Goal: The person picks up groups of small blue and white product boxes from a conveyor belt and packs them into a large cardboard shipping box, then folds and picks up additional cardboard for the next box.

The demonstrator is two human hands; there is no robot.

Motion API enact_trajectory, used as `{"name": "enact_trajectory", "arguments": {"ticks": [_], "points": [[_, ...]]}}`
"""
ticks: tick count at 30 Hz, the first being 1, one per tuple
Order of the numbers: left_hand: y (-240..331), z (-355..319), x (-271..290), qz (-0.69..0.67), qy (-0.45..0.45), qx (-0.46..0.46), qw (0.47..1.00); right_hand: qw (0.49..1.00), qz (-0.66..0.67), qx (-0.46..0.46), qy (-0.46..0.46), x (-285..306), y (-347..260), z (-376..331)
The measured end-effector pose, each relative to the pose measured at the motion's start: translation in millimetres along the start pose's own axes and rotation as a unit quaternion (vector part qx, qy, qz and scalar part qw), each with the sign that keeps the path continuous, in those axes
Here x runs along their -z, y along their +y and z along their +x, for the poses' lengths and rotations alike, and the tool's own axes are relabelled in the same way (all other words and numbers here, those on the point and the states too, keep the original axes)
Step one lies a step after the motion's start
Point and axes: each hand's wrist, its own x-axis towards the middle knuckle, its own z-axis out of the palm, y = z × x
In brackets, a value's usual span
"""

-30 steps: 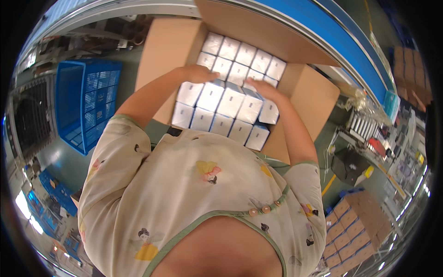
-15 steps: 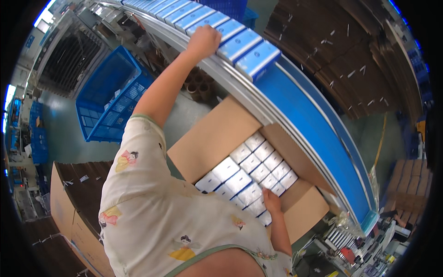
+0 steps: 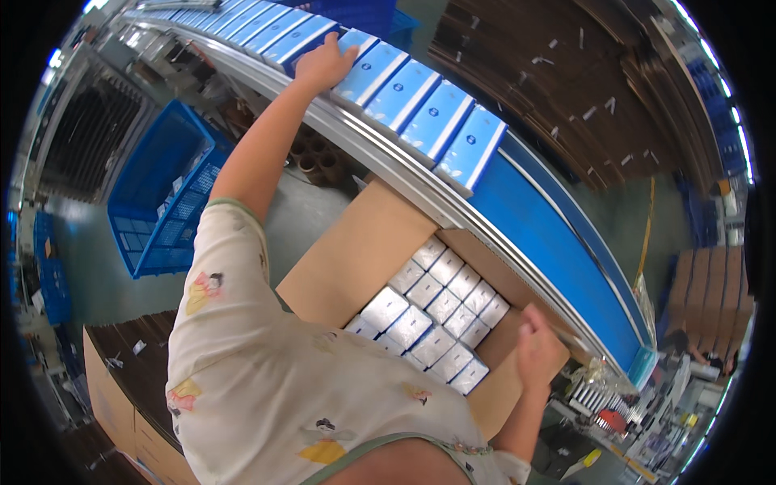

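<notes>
On the conveyor, my left hand (image 3: 326,65) is in a gap in a row of blue-and-white packs (image 3: 402,90), its thumb and fingers apart. It touches the end of a group of several packs on its right and closes on none of them. My right hand (image 3: 537,346), a little blurred, is held above the right flap of an open cardboard carton (image 3: 347,250). Its fingers are loosely apart with nothing visible in them. Inside the carton, several white wrapped packs (image 3: 443,305) stand in close rows; my shirt hides the near part.
The blue conveyor belt (image 3: 558,230) curves past the carton's far side, edged by a metal rail (image 3: 380,145). A blue plastic crate (image 3: 158,202) stands on the floor at left. Stacked brown cardboard (image 3: 558,73) lies beyond the belt, with more flat cardboard (image 3: 137,356) at lower left.
The front packs have slid right along the belt, and a gap has opened at my left hand. My right hand has lifted from the packs in the carton and moved right.
</notes>
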Motion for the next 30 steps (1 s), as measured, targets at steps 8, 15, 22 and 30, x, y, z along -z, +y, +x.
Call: {"name": "enact_trajectory", "arguments": {"ticks": [8, 15, 22, 30], "points": [[126, -101, -78, -0.196, -0.191, -0.208, 0.939, 0.979, 0.011, -0.174, 0.105, -9, 57, 153], [169, -129, -40, -0.417, -0.178, -0.288, 0.844, 0.949, 0.179, -0.114, 0.232, 37, 81, 114], [159, -251, 44, -0.311, -0.009, -0.380, 0.871, 0.925, 0.132, -0.081, 0.346, 38, 7, -58], [102, -304, -134, 0.127, -0.497, -0.251, 0.821, 0.900, 0.050, -0.387, -0.194, -70, 142, -75]]}}
